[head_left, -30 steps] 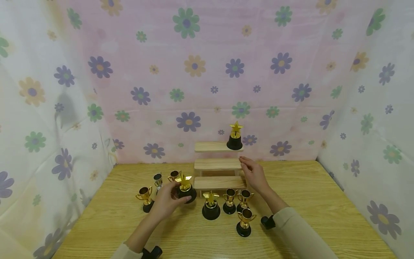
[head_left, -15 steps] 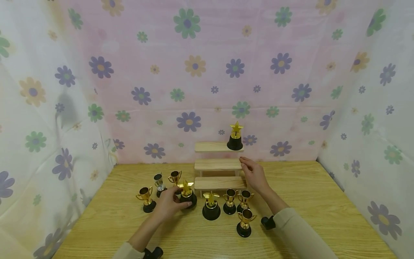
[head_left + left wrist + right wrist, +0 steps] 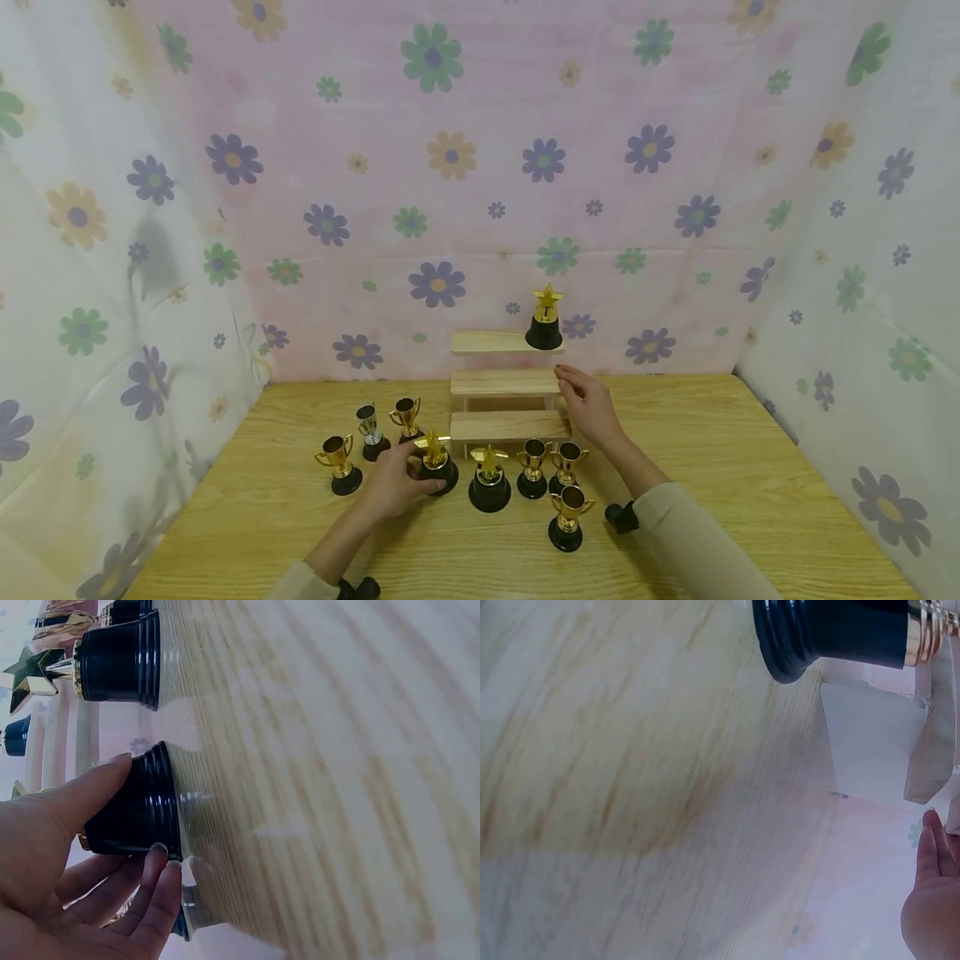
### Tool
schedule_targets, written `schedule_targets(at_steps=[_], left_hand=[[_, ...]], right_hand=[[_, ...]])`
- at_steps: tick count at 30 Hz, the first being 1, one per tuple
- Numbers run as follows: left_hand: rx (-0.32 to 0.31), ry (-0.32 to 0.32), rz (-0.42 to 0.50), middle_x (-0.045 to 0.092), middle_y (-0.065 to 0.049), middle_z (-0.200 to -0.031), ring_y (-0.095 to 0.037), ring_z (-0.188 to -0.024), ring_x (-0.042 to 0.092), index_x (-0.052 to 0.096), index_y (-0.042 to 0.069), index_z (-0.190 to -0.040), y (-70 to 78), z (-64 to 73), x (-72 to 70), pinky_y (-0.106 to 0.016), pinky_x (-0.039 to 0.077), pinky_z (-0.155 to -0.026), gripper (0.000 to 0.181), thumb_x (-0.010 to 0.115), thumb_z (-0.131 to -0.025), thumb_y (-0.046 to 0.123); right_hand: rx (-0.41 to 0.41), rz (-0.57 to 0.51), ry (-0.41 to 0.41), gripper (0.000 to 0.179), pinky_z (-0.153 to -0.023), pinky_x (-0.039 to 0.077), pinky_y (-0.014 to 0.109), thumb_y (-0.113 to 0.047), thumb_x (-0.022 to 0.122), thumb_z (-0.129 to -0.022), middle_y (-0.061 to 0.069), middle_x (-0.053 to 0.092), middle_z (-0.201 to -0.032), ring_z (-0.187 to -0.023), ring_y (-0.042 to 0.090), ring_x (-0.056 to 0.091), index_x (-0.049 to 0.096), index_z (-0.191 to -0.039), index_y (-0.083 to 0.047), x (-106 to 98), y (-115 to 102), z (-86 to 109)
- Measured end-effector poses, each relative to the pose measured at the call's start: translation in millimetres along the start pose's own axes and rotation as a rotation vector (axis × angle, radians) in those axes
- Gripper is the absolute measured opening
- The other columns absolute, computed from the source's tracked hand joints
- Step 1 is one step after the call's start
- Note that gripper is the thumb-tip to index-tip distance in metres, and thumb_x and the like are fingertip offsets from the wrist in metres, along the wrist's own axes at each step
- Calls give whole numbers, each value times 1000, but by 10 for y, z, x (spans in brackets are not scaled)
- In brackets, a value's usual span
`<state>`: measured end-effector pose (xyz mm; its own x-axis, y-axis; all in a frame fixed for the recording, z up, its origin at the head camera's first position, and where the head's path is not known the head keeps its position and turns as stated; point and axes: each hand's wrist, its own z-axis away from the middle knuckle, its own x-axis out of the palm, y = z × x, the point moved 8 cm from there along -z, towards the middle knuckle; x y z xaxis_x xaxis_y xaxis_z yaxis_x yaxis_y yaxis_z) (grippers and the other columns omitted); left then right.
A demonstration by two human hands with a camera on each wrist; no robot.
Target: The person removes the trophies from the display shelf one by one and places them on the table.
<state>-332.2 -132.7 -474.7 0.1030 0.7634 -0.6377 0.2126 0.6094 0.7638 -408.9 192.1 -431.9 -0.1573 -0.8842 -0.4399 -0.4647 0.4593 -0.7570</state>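
Observation:
My left hand [image 3: 393,483] grips a gold star trophy [image 3: 437,473] by its black base, thumb on one side and fingers on the other. The left wrist view has that base [image 3: 139,806] upright at the table surface, its star mostly behind the hand. To its right stands a second star trophy [image 3: 490,487]. A three-tier wooden display stand [image 3: 502,383] is behind them, and my right hand [image 3: 592,408] pinches the right end of its middle tier. On the right of the top tier sits another star trophy [image 3: 545,321].
Left of the stand are a gold cup trophy [image 3: 339,467], a silver cup trophy [image 3: 371,429] and a copper-toned cup trophy [image 3: 406,417]. Several more gold cups, one nearest the front [image 3: 568,517], stand on the wooden table [image 3: 675,433] before the stand's right side. Flowered cloth [image 3: 480,208] encloses the back and sides.
My left hand has brought the star trophy down and slightly toward me, to the table left of the other star trophy. The right hand has stayed at the stand.

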Motion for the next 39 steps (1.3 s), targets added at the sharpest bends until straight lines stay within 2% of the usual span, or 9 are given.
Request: schedule_targets(at_steps=[5, 9, 13, 17, 24, 28, 33, 39], left_hand=[[13, 2, 6, 67, -11, -86, -16, -66, 60, 62, -9, -126, 6, 25, -2, -30, 48, -54, 65, 93, -75, 18], [4, 24, -6, 70, -15, -99, -16, -73, 65, 62, -7, -127, 12, 55, -49, -29, 52, -59, 69, 94, -73, 21], [-39, 48, 8, 69, -13, -116, -14, -80, 65, 63, -1, -128, 19, 86, -150, -30, 53, -62, 68, 94, -73, 24], [-49, 57, 37, 66, -11, -123, -14, -82, 61, 63, 1, -132, 86, 101, -298, -30, 52, -62, 69, 93, -75, 23], [47, 100, -35, 67, -14, -124, -15, -82, 61, 64, 3, -132, 349, 89, -608, -31, 51, -66, 64, 91, -79, 27], [90, 114, -78, 66, -14, -127, -22, -91, 64, 63, 6, -134, 523, 40, -726, -34, 53, -72, 63, 89, -82, 31], [127, 107, -80, 63, -12, -133, -31, -102, 65, 59, 10, -140, 780, -64, -780, -37, 55, -75, 67, 86, -84, 36], [215, 109, -87, 62, -11, -135, -32, -103, 64, 59, 10, -140, 1196, -251, -754, -45, 56, -81, 64, 85, -86, 31]], right_hand=[[0, 0, -1, 34, -100, 49, 55, -6, 54, -106, 26, 55, -145, -129, 41, 57, 60, -135, 10, 9, 9, 9], [6, 1, -6, 34, -101, 49, 55, -7, 54, -106, 26, 55, -145, -129, 41, 57, 60, -136, 10, 17, 21, 17], [19, 5, -12, 35, -102, 49, 55, -7, 53, -107, 26, 54, -146, -130, 41, 56, 59, -137, 9, 22, 28, 26], [21, 1, -14, 35, -102, 48, 54, -8, 52, -107, 26, 54, -146, -131, 41, 55, 59, -137, 9, 25, 20, 27], [8, 14, -9, 35, -102, 49, 55, -9, 53, -107, 25, 55, -145, -131, 41, 56, 59, -137, 9, 25, 9, 13], [18, 13, -12, 35, -102, 49, 54, -9, 53, -107, 24, 55, -146, -131, 40, 56, 60, -137, 9, 25, 18, 3], [16, 12, -9, 34, -101, 49, 54, -8, 54, -107, 24, 55, -146, -130, 39, 57, 60, -136, 8, 15, 14, 5], [15, 10, -5, 34, -101, 49, 54, -7, 54, -106, 25, 55, -145, -131, 40, 57, 61, -136, 8, 5, -8, -1]])
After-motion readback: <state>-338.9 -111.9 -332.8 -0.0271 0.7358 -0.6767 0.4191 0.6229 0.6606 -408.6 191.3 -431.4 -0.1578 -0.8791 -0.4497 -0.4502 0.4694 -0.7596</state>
